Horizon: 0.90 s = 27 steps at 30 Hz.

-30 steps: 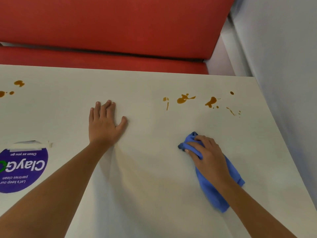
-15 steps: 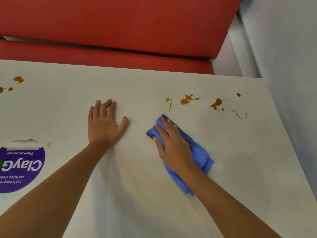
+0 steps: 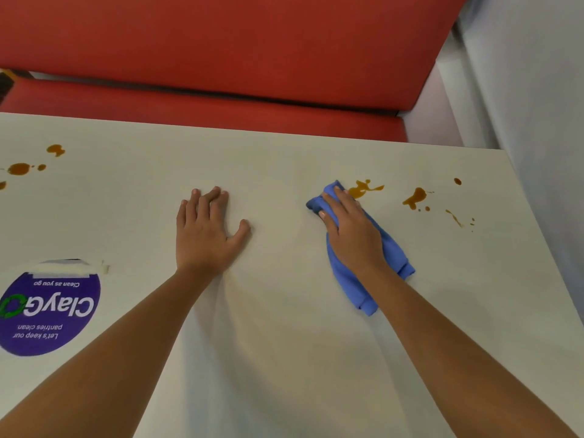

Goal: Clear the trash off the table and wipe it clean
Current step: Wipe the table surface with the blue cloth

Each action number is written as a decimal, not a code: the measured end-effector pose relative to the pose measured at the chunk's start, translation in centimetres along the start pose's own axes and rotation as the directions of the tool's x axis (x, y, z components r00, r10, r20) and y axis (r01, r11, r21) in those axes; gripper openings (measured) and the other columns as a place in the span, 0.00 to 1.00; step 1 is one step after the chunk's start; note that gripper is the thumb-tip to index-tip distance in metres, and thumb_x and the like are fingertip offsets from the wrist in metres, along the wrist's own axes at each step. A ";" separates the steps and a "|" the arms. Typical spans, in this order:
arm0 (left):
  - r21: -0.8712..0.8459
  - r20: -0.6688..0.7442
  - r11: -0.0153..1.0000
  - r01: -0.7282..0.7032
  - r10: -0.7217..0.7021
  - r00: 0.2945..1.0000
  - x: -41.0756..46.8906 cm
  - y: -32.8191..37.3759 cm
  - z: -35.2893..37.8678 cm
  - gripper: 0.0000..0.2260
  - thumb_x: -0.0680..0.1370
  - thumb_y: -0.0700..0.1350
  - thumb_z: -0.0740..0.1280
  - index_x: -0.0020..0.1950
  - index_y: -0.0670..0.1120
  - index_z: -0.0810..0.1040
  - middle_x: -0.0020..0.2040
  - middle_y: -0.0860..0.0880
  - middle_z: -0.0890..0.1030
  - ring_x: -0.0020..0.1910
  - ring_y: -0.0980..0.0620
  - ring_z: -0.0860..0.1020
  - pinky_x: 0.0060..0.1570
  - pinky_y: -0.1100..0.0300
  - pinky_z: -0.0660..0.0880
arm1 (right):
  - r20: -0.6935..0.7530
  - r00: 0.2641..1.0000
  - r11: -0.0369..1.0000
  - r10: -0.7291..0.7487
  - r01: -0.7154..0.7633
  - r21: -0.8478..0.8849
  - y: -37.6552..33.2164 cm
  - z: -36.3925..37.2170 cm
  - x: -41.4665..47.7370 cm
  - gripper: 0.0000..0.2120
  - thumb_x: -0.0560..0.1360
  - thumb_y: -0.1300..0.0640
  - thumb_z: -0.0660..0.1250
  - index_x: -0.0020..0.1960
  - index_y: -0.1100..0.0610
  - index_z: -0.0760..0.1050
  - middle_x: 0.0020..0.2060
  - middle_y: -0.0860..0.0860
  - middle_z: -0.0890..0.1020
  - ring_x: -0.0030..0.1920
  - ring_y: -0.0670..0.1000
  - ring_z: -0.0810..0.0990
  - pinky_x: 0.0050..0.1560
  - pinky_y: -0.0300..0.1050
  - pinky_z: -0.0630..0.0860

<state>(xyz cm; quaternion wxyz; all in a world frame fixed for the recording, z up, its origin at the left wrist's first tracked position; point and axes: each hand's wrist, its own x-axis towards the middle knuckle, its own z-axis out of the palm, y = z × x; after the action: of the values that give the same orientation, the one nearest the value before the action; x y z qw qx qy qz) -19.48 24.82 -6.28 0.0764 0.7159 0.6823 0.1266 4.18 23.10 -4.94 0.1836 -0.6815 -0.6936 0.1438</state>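
My right hand (image 3: 354, 235) presses a blue cloth (image 3: 350, 286) flat on the white table (image 3: 284, 358), fingers stretched over it. The cloth's front tip touches the left end of a group of brown sauce stains (image 3: 363, 188). More splashes (image 3: 415, 197) lie to its right. My left hand (image 3: 208, 235) rests flat on the table, fingers straight and holding nothing. Another cluster of brown stains (image 3: 19, 168) sits at the far left.
A round purple sticker (image 3: 47, 314) with a torn top edge is stuck at the table's left. A red bench (image 3: 221, 58) runs along the far side. A grey wall (image 3: 537, 90) borders the table's right edge.
My right hand slid the cloth leftward, then pushed it away from me up to the stains, covering the small leftmost streak. My left hand stayed put.
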 end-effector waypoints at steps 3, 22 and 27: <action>-0.004 -0.016 1.000 0.005 -0.006 1.000 0.0 0.0 0.1 0.35 0.71 0.65 0.48 0.71 0.46 0.64 0.72 0.48 0.65 0.74 0.44 0.55 0.74 0.50 0.48 | 0.020 0.999 0.999 0.040 -0.039 -0.029 0.0 -0.4 -1.3 0.21 0.81 0.52 0.53 0.73 0.54 0.59 0.75 0.50 0.57 0.75 0.50 0.52 0.73 0.42 0.54; -0.005 -0.015 1.000 0.010 -0.010 1.000 0.0 -0.1 0.2 0.34 0.72 0.64 0.49 0.71 0.46 0.65 0.71 0.50 0.66 0.74 0.45 0.55 0.74 0.51 0.48 | 0.047 0.998 0.998 -0.029 0.031 -0.056 -1.0 1.1 7.6 0.21 0.82 0.54 0.52 0.73 0.57 0.59 0.74 0.53 0.58 0.75 0.53 0.54 0.72 0.40 0.46; -0.003 -0.019 1.000 0.011 -0.011 1.000 0.0 -0.1 0.1 0.33 0.72 0.64 0.49 0.71 0.47 0.65 0.71 0.50 0.66 0.74 0.45 0.56 0.74 0.51 0.49 | -0.008 0.991 0.989 0.132 -0.132 -0.060 3.7 -1.3 7.0 0.21 0.82 0.54 0.52 0.74 0.56 0.58 0.75 0.53 0.57 0.75 0.52 0.53 0.72 0.42 0.48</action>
<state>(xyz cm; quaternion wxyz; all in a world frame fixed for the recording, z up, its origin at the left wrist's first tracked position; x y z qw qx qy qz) -19.51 24.86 -6.36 0.0718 0.7108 0.6868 0.1339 8.09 30.11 -5.05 0.1545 -0.7314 -0.6507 0.1333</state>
